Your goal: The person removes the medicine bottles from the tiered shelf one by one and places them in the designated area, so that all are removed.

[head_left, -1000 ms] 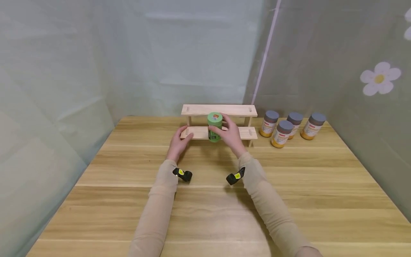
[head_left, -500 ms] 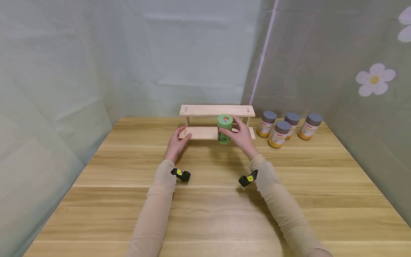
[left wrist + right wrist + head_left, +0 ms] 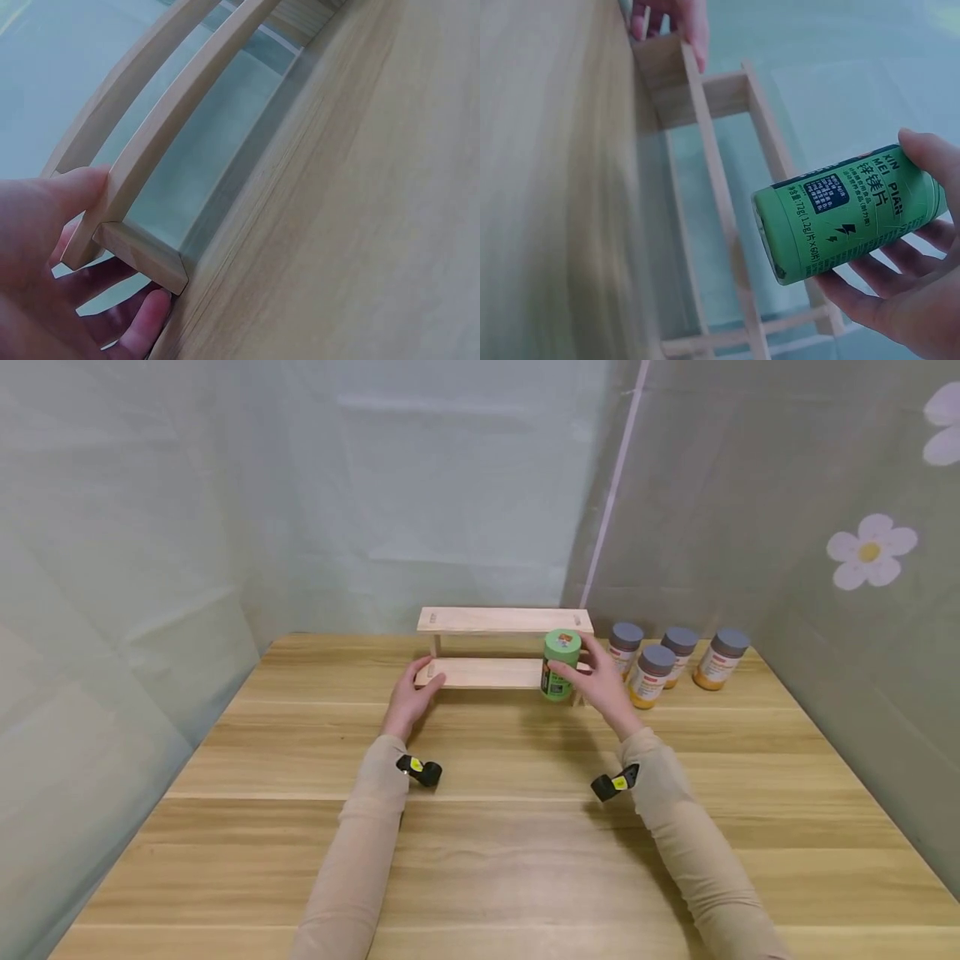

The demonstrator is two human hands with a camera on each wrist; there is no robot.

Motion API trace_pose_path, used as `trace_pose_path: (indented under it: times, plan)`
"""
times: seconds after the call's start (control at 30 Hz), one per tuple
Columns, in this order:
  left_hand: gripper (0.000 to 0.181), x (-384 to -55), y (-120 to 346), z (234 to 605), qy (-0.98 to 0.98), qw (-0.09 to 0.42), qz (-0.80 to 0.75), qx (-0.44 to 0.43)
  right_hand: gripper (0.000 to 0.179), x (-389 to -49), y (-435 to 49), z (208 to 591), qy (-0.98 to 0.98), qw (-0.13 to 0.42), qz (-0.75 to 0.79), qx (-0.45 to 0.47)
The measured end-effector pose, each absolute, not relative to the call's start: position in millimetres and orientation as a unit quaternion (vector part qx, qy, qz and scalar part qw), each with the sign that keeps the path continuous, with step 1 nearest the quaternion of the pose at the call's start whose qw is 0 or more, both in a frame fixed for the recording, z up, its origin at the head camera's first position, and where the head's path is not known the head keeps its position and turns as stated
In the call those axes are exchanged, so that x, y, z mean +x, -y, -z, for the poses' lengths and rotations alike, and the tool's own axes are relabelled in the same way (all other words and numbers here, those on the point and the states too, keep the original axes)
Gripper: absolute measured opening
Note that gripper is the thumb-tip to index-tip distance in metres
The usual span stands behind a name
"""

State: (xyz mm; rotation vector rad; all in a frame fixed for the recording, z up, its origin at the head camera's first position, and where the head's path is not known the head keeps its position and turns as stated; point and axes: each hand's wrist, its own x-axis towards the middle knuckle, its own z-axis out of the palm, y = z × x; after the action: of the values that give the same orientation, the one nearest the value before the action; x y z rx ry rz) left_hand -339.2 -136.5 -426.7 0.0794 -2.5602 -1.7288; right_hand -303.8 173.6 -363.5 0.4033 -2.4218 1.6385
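Note:
A two-tier wooden rack (image 3: pixel 487 673) stands at the back of the table. My left hand (image 3: pixel 409 698) grips its left end; in the left wrist view the thumb (image 3: pixel 79 187) lies on the lower shelf and the fingers reach behind and below. Upright in my right hand (image 3: pixel 602 683) is a green supplement bottle (image 3: pixel 557 681) with a green lid, held round its side between thumb and fingers. It overlaps the right end of the lower shelf in the head view. The right wrist view shows the bottle's base (image 3: pixel 769 236) raised off the rack.
Several supplement bottles with grey lids and yellow bottoms, one of them in front (image 3: pixel 651 678), stand right of the rack, close beside my right hand. Hanging cloth (image 3: pixel 480 485) rises behind the wood-grain table (image 3: pixel 487 860) and at both sides.
My right hand has carried the green bottle to the right along the rack, from its middle to its right end. My left hand stays on the rack's left end.

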Motion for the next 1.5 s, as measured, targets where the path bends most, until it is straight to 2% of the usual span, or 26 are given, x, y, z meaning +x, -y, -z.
trace_pose_path:
  times: [0.37,0.83,1.07,1.3,1.5]
  plan:
    - [0.059,-342,140,428,0.829,0.023,0.559,0.022,0.062,-305,-206,347,0.818,0.146,-0.548,0.094]
    - [0.060,-335,148,423,0.828,0.019,0.559,0.023,0.059,-293,-251,331,0.794,0.140,-0.589,0.051]
    - [0.060,-334,152,421,0.829,0.015,0.559,0.024,0.059,-288,-277,324,0.819,0.162,-0.550,0.028]
    - [0.060,-334,153,422,0.830,0.019,0.557,0.022,0.051,-281,-302,318,0.775,0.173,-0.608,0.025]
    - [0.060,-333,154,422,0.832,0.020,0.555,0.020,0.054,-280,-316,324,0.788,0.173,-0.590,-0.003]
